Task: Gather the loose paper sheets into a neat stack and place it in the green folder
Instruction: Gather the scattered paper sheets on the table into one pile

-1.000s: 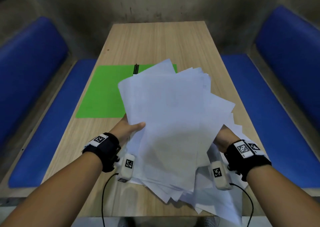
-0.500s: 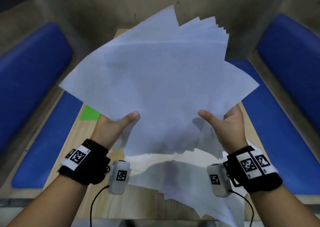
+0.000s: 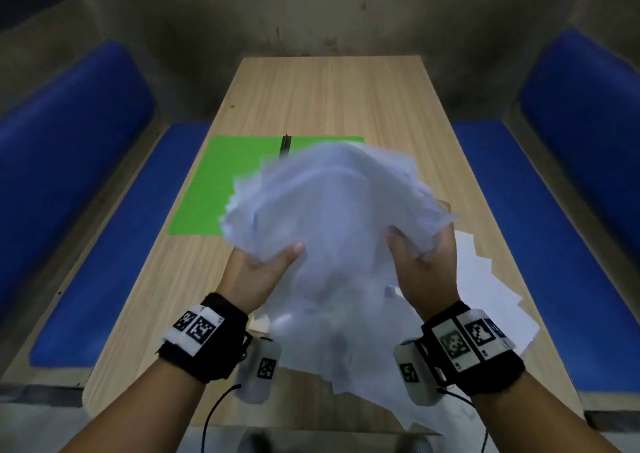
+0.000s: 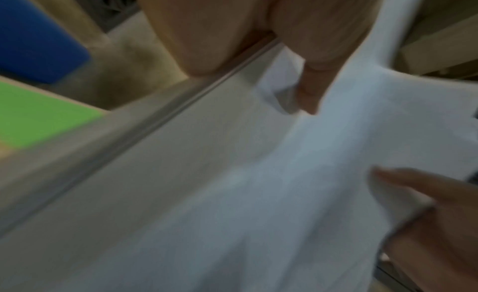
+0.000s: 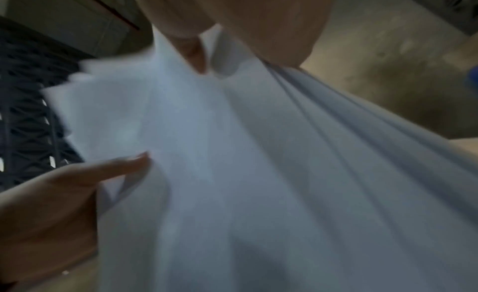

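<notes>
White paper sheets [image 3: 329, 231] are gripped at both sides; beyond the grip a bright green folder [image 3: 221, 189] is seen on pale wood-grain table [image 3: 329, 96], flanked by blue benches [image 3: 519, 231].

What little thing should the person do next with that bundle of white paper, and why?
Probably tap the bundle of white paper sheets edge-down on the wooden table to square it: the left hand and right hand grip it, but its edges are ragged and fanned.
</notes>
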A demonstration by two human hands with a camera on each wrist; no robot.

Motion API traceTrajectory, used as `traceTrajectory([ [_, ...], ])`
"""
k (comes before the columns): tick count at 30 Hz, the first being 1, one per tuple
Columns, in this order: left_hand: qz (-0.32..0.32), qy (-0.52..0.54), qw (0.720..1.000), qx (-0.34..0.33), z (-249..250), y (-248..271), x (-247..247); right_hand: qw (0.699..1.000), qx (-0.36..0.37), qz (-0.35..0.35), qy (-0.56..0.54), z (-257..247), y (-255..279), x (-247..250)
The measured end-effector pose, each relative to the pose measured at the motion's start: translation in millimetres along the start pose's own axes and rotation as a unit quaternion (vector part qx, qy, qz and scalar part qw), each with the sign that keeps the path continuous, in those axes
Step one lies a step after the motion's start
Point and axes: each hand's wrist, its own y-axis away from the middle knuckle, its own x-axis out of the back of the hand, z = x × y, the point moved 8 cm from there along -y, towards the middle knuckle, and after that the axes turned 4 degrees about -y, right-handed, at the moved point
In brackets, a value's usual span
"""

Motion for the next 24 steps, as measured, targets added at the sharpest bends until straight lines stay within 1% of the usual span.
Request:
traceTrajectory([
  [2,0.029,0.000,0.998,-0.047,18.5,-0.6,-2.0,1.000,0.007,0.024,-0.012,-10.8,0.0,-4.1],
  [4,0.053,0.009,0.995,-0.088,34.5,-2.2,3.3,0.996,0.045,0.066,-0.027,-28.7,-0.3,-0.3],
  [6,0.062,0.032,0.991,-0.110,40.9,-2.4,10.1,0.992,0.078,0.083,-0.054,-39.2,-2.2,8.0],
  [8,0.053,0.030,0.993,-0.106,35.0,-3.3,12.3,0.992,0.076,0.064,-0.075,-34.7,-4.8,9.5],
  [10,0.038,0.043,0.995,-0.077,14.7,-4.9,9.9,0.997,0.049,0.036,-0.048,-21.0,-2.9,4.8],
  [12,0.043,0.043,0.996,-0.059,-0.8,-4.6,8.7,0.999,0.039,0.018,-0.012,-11.4,-0.1,0.8],
  [15,0.052,0.042,0.995,-0.078,-1.4,-8.9,10.9,0.998,0.058,0.006,0.009,-12.2,-3.0,3.0],
  [18,0.038,0.036,0.995,-0.079,-1.4,-15.8,9.1,0.999,0.050,0.005,0.005,-6.5,-8.8,5.8],
  [20,0.027,0.012,0.997,-0.073,-5.1,-18.4,3.7,1.000,0.028,-0.002,0.012,1.3,-8.2,0.0],
  [22,0.037,-0.020,0.995,-0.088,-2.2,-19.4,0.8,1.000,0.015,0.018,0.020,2.2,-6.6,-2.4],
  [24,0.058,-0.033,0.991,-0.112,12.7,-18.0,0.8,0.998,0.028,0.050,0.014,-11.4,-6.1,-0.6],
])
